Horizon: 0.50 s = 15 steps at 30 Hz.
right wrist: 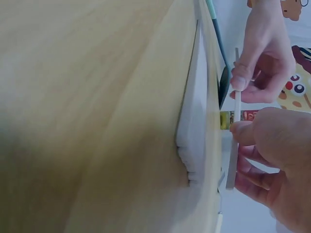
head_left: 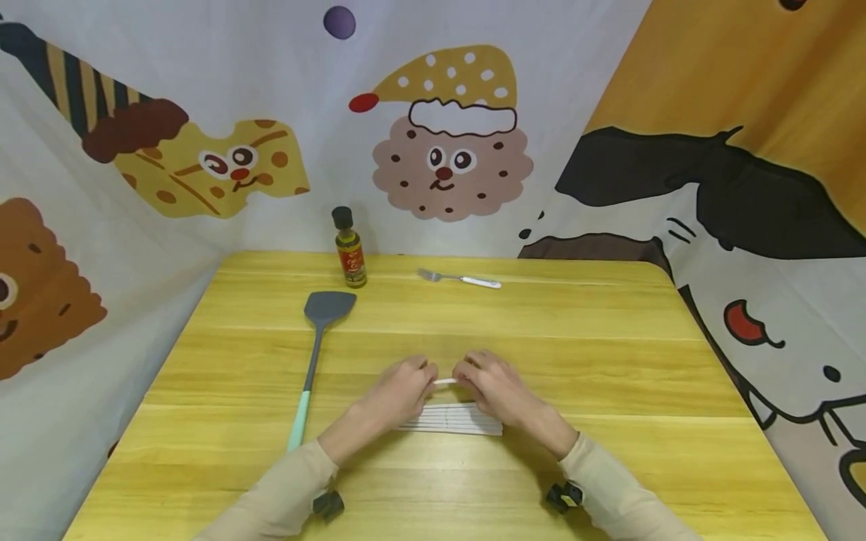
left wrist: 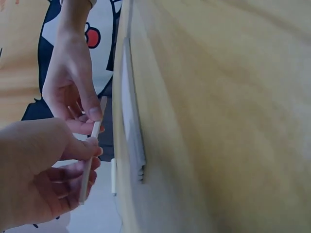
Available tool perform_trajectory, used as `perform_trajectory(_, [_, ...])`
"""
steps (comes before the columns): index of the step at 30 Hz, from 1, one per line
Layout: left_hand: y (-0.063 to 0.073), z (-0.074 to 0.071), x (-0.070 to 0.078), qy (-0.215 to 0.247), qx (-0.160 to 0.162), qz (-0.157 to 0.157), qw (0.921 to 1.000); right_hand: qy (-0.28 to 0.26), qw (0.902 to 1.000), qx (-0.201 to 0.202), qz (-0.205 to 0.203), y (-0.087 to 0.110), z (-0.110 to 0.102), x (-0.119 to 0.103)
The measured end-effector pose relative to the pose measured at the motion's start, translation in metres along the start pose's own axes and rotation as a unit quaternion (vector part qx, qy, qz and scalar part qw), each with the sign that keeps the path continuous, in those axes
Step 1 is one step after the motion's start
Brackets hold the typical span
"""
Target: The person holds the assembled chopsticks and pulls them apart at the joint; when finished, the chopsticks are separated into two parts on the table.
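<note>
Both hands hold one thin white strip (head_left: 444, 381) by its two ends, a little above the table. My left hand (head_left: 401, 389) pinches it between thumb and fingers, and so does my right hand (head_left: 497, 387). The thumbs are close together in the left wrist view, with the strip (left wrist: 86, 179) running past the fingers of both hands. Just below the hands, a row of narrow white strips (head_left: 452, 419) lies flat on the table, side by side, their ends stepped in the right wrist view. The hands partly cover the row's far corners.
A spatula (head_left: 315, 361) with a grey blade and mint handle lies to the left. Behind it stands a dark-capped bottle (head_left: 351, 259) with a red label. A fork (head_left: 463, 279) with a white handle lies near the back edge of the wooden table (head_left: 609, 338). Printed cloth (head_left: 271, 60) hangs behind.
</note>
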<state>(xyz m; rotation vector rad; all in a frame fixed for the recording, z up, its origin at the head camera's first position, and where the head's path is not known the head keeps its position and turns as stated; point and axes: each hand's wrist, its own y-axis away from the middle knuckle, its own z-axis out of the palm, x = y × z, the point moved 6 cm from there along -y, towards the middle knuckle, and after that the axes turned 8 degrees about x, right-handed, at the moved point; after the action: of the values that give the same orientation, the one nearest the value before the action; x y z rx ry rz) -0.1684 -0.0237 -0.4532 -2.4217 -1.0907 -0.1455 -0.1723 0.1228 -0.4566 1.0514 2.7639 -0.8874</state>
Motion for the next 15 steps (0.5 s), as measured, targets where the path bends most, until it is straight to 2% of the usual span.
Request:
perform_trajectory(2, [-0.001,-0.006,0.002,-0.017,0.023,0.014,0.9995,0.000,0.9999,0.010,-0.010,-0.002,-0.004,-0.002])
perform_trajectory(5, [-0.002,-0.012,0.003,-0.026,0.040,0.028,0.9984,0.006,0.9995,0.019,-0.026,-0.005,-0.008,-0.005])
perform_trajectory(15, [-0.008,-0.031,0.006,-0.018,0.044,0.054,0.9974,0.000,0.9974,0.042,-0.059,-0.009,-0.028,-0.013])
